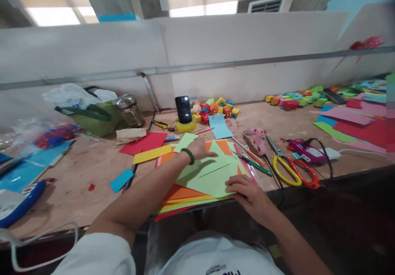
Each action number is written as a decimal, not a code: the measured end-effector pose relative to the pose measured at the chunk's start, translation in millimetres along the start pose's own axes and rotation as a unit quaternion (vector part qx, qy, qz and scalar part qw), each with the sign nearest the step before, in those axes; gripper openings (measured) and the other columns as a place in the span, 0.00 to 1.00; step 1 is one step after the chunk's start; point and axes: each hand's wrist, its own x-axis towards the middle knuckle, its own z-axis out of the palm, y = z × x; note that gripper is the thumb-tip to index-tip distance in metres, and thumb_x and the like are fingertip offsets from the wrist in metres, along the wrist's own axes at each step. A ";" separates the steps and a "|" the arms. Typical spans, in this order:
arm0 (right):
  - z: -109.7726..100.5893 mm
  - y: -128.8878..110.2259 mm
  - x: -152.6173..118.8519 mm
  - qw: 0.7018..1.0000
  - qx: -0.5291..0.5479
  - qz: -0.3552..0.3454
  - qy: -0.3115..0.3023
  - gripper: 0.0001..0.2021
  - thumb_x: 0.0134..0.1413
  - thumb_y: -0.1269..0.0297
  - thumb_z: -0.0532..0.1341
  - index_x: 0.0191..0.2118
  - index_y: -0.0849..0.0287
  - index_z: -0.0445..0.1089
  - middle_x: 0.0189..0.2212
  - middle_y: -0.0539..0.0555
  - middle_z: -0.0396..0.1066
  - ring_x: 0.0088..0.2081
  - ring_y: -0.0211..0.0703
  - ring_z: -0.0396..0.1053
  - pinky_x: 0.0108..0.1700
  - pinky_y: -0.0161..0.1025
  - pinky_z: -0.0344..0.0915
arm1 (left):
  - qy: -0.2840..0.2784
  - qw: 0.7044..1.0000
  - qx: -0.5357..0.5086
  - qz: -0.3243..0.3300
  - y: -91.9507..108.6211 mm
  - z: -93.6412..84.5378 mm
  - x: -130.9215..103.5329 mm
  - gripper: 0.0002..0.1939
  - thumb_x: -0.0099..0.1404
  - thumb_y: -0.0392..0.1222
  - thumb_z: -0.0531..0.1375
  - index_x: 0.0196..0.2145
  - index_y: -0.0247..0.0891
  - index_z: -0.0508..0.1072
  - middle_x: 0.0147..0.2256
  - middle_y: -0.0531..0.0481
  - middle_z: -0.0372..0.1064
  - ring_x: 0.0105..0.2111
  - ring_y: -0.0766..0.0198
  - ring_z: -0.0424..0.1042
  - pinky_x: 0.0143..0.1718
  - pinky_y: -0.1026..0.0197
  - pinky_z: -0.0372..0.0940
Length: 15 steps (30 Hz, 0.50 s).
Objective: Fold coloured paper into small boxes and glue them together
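Observation:
My left hand (198, 148), with a green bead bracelet on the wrist, reaches over a light green sheet of paper (212, 178). Its thumb stretches out to the right; the other fingertips are hard to make out. A small light green paper piece (185, 142) lies beside it. My right hand (243, 187) rests at the sheet's near right edge, fingers apart and slightly bent on the paper. A thin dark slanting line crosses the sheet; I cannot tell if it is drawn or cut. Orange sheets (182, 193) and other coloured papers are stacked underneath.
To the right lie a green pen (254, 165), a pink glue gun (258, 140), large scissors (288, 170) and a purple device (307, 151) with cables. Behind are a phone (184, 109) against yellow tape (185, 126) and small paper cubes (214, 108). A glass jar (129, 111) stands left.

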 end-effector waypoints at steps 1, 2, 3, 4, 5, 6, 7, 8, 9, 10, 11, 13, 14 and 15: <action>0.3 0.0 -0.4 1.000 -0.001 0.000 -0.002 0.11 0.58 0.74 0.55 0.38 0.54 0.73 0.40 0.57 0.74 0.46 0.46 0.69 0.47 0.46 0.69 | -0.008 1.000 0.017 0.015 7.5 10.3 -3.1 0.45 0.35 0.55 0.73 0.48 0.31 0.67 0.52 0.32 0.67 0.55 0.41 0.63 0.50 0.55 0.60; 0.7 0.3 -1.0 1.000 -0.003 0.002 -0.005 0.11 0.58 0.74 0.55 0.38 0.54 0.73 0.40 0.57 0.74 0.47 0.46 0.69 0.48 0.46 0.69 | -0.015 0.999 0.030 0.026 15.1 18.9 -6.3 0.48 0.35 0.54 0.73 0.51 0.29 0.65 0.53 0.28 0.64 0.56 0.39 0.62 0.52 0.53 0.59; 1.1 0.7 -1.6 1.000 -0.005 0.005 -0.006 0.11 0.58 0.74 0.55 0.38 0.54 0.73 0.41 0.57 0.74 0.48 0.46 0.69 0.48 0.47 0.69 | -0.019 0.999 0.039 0.033 22.3 25.2 -9.3 0.50 0.35 0.52 0.73 0.54 0.28 0.62 0.55 0.26 0.62 0.56 0.38 0.61 0.52 0.52 0.59; 1.4 1.2 -2.1 1.000 -0.008 0.008 -0.007 0.11 0.58 0.73 0.55 0.38 0.54 0.73 0.41 0.57 0.74 0.48 0.47 0.69 0.49 0.47 0.69 | -0.025 0.998 0.044 0.038 28.6 29.0 -12.1 0.51 0.36 0.51 0.73 0.55 0.27 0.60 0.55 0.25 0.61 0.56 0.39 0.62 0.51 0.52 0.60; 1.6 1.8 -2.3 1.000 -0.010 0.011 -0.007 0.11 0.58 0.73 0.55 0.38 0.54 0.73 0.41 0.57 0.74 0.49 0.47 0.68 0.49 0.48 0.69 | -0.030 0.998 0.045 0.039 33.6 30.2 -14.4 0.52 0.37 0.50 0.73 0.56 0.27 0.59 0.55 0.25 0.62 0.55 0.39 0.63 0.50 0.52 0.62; 1.6 2.2 -2.2 1.000 -0.012 0.011 -0.006 0.11 0.58 0.73 0.55 0.38 0.54 0.73 0.42 0.57 0.74 0.49 0.48 0.68 0.49 0.48 0.69 | -0.032 0.998 0.044 0.038 37.0 29.2 -16.3 0.52 0.37 0.48 0.73 0.56 0.27 0.59 0.54 0.26 0.63 0.54 0.40 0.65 0.48 0.53 0.63; 1.4 2.4 -1.7 1.000 -0.013 0.010 -0.006 0.11 0.58 0.73 0.55 0.39 0.54 0.73 0.41 0.58 0.74 0.49 0.48 0.68 0.48 0.48 0.69 | -0.032 0.998 0.041 0.036 38.8 26.1 -17.7 0.51 0.37 0.47 0.73 0.56 0.28 0.59 0.53 0.27 0.65 0.53 0.42 0.66 0.47 0.54 0.64; 0.9 2.2 -0.8 1.000 -0.014 0.005 -0.006 0.11 0.58 0.73 0.55 0.39 0.54 0.73 0.41 0.58 0.74 0.48 0.48 0.69 0.48 0.48 0.69 | -0.028 0.998 0.037 0.033 38.9 21.2 -18.7 0.49 0.38 0.46 0.72 0.56 0.29 0.60 0.52 0.29 0.67 0.52 0.43 0.68 0.46 0.55 0.64; 0.3 1.7 0.3 1.000 -0.013 -0.002 -0.007 0.11 0.58 0.72 0.55 0.39 0.54 0.73 0.41 0.58 0.74 0.48 0.48 0.69 0.47 0.47 0.70 | -0.020 0.999 0.032 0.031 37.4 15.0 -19.5 0.47 0.39 0.45 0.72 0.55 0.30 0.61 0.51 0.32 0.69 0.51 0.45 0.69 0.46 0.56 0.65; -0.5 0.8 1.5 1.000 -0.013 -0.010 -0.007 0.10 0.58 0.73 0.55 0.38 0.54 0.73 0.41 0.57 0.74 0.47 0.47 0.69 0.47 0.47 0.70 | -0.008 0.999 0.026 0.029 34.6 7.4 -20.1 0.44 0.40 0.44 0.71 0.54 0.32 0.62 0.50 0.34 0.70 0.50 0.46 0.69 0.47 0.56 0.64; -1.2 -0.3 2.8 1.000 -0.013 -0.018 -0.006 0.10 0.58 0.73 0.55 0.38 0.54 0.73 0.40 0.57 0.74 0.46 0.47 0.69 0.46 0.46 0.70 | 0.005 0.999 0.020 0.028 30.4 -1.1 -20.9 0.42 0.41 0.44 0.71 0.54 0.34 0.64 0.50 0.37 0.70 0.50 0.47 0.69 0.47 0.57 0.64; -2.4 -2.6 4.7 0.999 -0.015 -0.029 -0.004 0.11 0.58 0.74 0.55 0.38 0.54 0.73 0.40 0.57 0.74 0.46 0.46 0.69 0.46 0.45 0.70 | 0.034 0.999 0.005 0.028 18.7 -20.6 -23.6 0.39 0.41 0.44 0.70 0.52 0.37 0.66 0.50 0.41 0.71 0.50 0.48 0.69 0.49 0.57 0.63; -3.0 -3.6 5.4 0.999 -0.017 -0.030 -0.004 0.11 0.58 0.74 0.55 0.38 0.54 0.73 0.40 0.57 0.74 0.45 0.45 0.69 0.46 0.44 0.70 | 0.049 0.998 -0.004 0.025 11.2 -31.1 -25.8 0.38 0.41 0.44 0.70 0.52 0.38 0.66 0.49 0.42 0.71 0.50 0.49 0.69 0.49 0.57 0.63; -3.6 -4.4 5.7 0.999 -0.020 -0.028 -0.006 0.11 0.58 0.74 0.55 0.38 0.54 0.73 0.40 0.57 0.74 0.45 0.45 0.69 0.46 0.44 0.70 | 0.065 0.998 -0.012 0.022 2.7 -41.6 -28.7 0.37 0.41 0.43 0.70 0.51 0.38 0.67 0.48 0.43 0.72 0.49 0.49 0.70 0.49 0.56 0.64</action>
